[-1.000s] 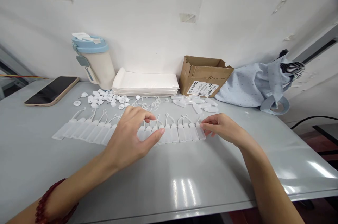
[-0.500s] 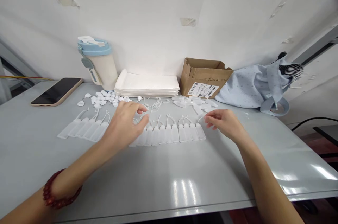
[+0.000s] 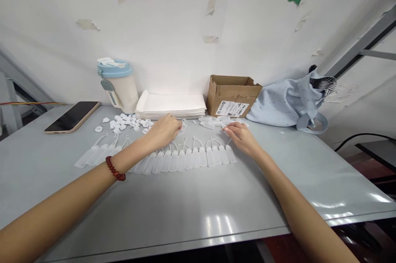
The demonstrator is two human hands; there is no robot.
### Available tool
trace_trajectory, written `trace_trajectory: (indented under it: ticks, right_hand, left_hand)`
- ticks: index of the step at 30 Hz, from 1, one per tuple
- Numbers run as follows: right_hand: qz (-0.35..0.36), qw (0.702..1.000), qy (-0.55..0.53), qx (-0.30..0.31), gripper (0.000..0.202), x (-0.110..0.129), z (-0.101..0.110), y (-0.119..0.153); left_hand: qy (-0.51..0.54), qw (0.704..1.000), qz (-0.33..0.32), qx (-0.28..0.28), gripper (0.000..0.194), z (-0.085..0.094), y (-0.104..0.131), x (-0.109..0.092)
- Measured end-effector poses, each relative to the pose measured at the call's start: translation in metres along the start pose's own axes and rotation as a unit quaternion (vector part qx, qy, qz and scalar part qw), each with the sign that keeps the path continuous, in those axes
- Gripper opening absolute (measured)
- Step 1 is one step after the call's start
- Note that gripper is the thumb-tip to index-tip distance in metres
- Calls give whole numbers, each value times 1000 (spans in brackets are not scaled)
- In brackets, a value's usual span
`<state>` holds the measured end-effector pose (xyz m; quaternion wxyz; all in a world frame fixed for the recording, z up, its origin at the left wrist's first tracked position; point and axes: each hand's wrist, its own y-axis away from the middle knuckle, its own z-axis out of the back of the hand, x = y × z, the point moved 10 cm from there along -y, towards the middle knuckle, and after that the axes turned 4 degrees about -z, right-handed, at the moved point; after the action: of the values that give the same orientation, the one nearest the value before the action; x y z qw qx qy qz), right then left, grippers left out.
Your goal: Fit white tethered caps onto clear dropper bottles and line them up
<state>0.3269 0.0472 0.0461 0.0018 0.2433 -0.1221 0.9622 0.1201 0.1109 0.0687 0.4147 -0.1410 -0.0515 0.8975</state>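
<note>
My left hand (image 3: pixel 165 131) is over the small heap of thin white cords (image 3: pixel 185 126), its fingertips pinched at a cord. At the pile of loose translucent sleeves (image 3: pixel 208 122), my right hand (image 3: pixel 243 137) has thumb and index finger closed on the edge of a sleeve; its fingers partly cover it. Nearer to me runs a row of flat translucent sleeves with white tops and looped cords (image 3: pixel 188 157). My left wrist and forearm hide part of that row. Loose white caps (image 3: pixel 123 122) lie in a heap left of my left hand.
Along the wall stand a cream tumbler with a blue lid (image 3: pixel 122 87), a stack of white envelopes (image 3: pixel 171 106), an open cardboard box (image 3: pixel 233 95) and a light blue cloth bag (image 3: pixel 278 104). A phone (image 3: pixel 72 117) lies at the left. The grey table's front edge (image 3: pixel 173 247) is near me.
My left hand has moved forward and right to the cords, its fingers closing. My right hand has shifted forward from the row's right end to the loose sleeves. The view has shifted slightly.
</note>
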Motion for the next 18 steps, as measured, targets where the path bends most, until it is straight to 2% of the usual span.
trace_trajectory:
  ticks: [5,10,14,17,18]
  right_hand:
    - [-19,999,1,-29,42,-13,-3,1]
    - [-13,993,-26,-117,34,-10,20,3]
    - [8,979,-69,-194,19,9,42,15]
    - [23,971,-118,-208,9,40,43,26]
    - [23,964,-170,-202,8,51,40,29]
  left_hand:
    - [39,997,28,-58,22,8,5,3]
    - [83,984,79,-138,20,33,17,15]
    - [223,950,105,-191,15,48,40,19]
    - [340,908,114,-216,14,52,60,19]
    - [367,895,120,-222,14,52,67,19]
